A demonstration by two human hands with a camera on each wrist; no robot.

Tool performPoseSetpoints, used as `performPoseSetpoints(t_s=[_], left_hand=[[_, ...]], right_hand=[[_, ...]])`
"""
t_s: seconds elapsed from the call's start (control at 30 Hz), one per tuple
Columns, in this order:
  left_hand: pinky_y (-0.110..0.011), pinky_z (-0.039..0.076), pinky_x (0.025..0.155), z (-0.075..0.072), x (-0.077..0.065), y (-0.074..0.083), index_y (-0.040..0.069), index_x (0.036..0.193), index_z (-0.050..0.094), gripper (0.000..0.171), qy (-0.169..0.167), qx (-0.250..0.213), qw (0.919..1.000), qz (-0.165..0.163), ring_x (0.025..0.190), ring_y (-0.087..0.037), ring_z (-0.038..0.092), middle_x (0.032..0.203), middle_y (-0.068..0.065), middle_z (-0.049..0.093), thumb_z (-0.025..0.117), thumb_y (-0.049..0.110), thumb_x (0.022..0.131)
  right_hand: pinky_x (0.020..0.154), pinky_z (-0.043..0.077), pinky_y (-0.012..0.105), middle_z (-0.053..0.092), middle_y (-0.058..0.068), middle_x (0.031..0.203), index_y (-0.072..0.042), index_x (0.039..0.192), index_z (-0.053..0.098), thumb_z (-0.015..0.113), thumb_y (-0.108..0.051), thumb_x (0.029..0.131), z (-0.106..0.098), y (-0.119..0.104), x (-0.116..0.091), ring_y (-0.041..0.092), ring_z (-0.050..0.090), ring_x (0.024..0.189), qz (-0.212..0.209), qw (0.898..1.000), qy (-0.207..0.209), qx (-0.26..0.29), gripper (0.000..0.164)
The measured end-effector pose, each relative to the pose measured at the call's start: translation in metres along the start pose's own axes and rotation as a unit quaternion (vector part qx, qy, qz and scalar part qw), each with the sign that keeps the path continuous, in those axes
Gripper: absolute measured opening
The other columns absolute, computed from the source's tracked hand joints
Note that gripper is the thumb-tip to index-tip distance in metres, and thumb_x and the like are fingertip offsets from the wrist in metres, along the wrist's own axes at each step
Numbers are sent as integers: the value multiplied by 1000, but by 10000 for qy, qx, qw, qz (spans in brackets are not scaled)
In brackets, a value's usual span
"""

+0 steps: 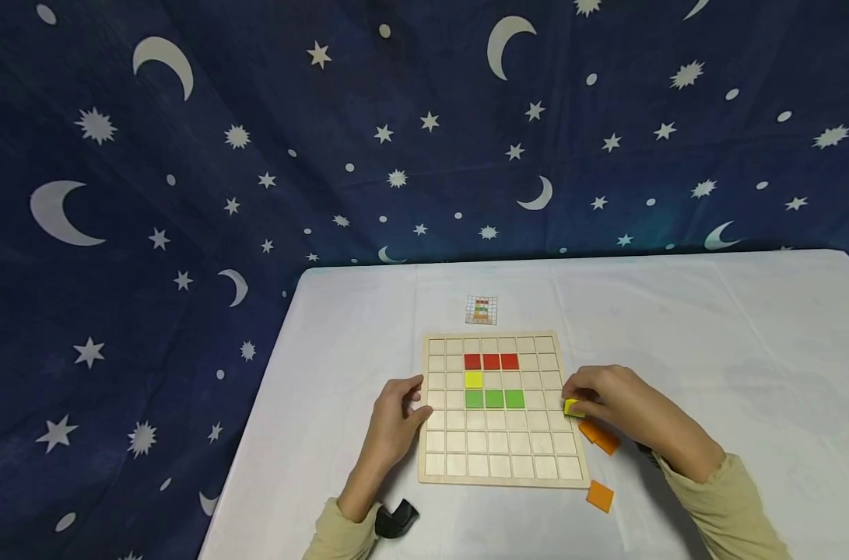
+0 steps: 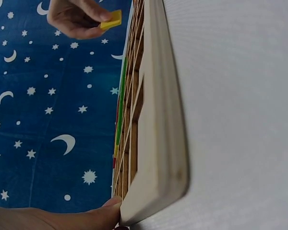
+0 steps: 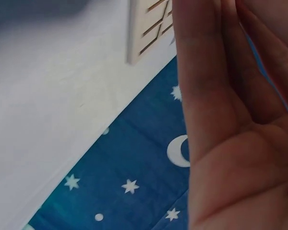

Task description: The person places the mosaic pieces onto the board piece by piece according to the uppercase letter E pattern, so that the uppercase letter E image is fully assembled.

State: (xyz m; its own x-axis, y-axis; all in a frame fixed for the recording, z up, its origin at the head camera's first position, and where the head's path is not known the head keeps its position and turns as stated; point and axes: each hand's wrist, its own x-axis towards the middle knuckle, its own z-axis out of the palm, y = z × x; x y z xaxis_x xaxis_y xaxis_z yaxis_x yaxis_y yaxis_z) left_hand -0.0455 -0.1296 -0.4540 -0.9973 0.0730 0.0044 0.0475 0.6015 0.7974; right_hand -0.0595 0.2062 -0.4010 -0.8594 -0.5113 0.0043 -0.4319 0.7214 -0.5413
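Note:
My right hand (image 1: 609,397) pinches a yellow square tile (image 1: 573,407) between thumb and fingers at the right edge of a wooden grid board (image 1: 490,484). That tile shows clearly in the left wrist view. At the board's left edge, my left hand (image 1: 394,416) rests with thumb and index fingertip set apart along the rim. On the grid lie a row of three red tiles (image 1: 491,362), one yellow tile (image 1: 473,379) under the leftmost red, and three green tiles (image 1: 494,399) in the row below. The right wrist view shows mostly my palm.
Two orange tiles (image 1: 606,442) lie close together beside the board, below my right hand. Another orange tile (image 1: 600,496) is near its lower right corner. A small printed pattern card (image 1: 482,309) lies behind the board on the white-covered table (image 1: 711,334). A starry blue cloth hangs behind.

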Motion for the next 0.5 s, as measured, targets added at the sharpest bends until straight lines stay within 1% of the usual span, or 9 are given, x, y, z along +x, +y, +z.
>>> performPoseSetpoints(t_s=[0.17,0.5], left_hand=[[-20,46,69,0,1,0,-6,131,59,49,-18,21,10000,31,81,-13,51,105,-11,59,74,0,85],[-20,46,68,1,0,-1,-6,130,60,49,4,43,10000,-8,80,-13,51,105,-10,59,75,-1,84]], right_hand=[[67,51,24,65,-11,83,-13,85,72,81,-5,79,4,-11,9,3,56,75,-227,9997,65,-79,13],[70,52,25,65,-10,85,-14,86,73,78,-7,83,15,-29,28,5,58,78,-644,9979,-24,70,10]])
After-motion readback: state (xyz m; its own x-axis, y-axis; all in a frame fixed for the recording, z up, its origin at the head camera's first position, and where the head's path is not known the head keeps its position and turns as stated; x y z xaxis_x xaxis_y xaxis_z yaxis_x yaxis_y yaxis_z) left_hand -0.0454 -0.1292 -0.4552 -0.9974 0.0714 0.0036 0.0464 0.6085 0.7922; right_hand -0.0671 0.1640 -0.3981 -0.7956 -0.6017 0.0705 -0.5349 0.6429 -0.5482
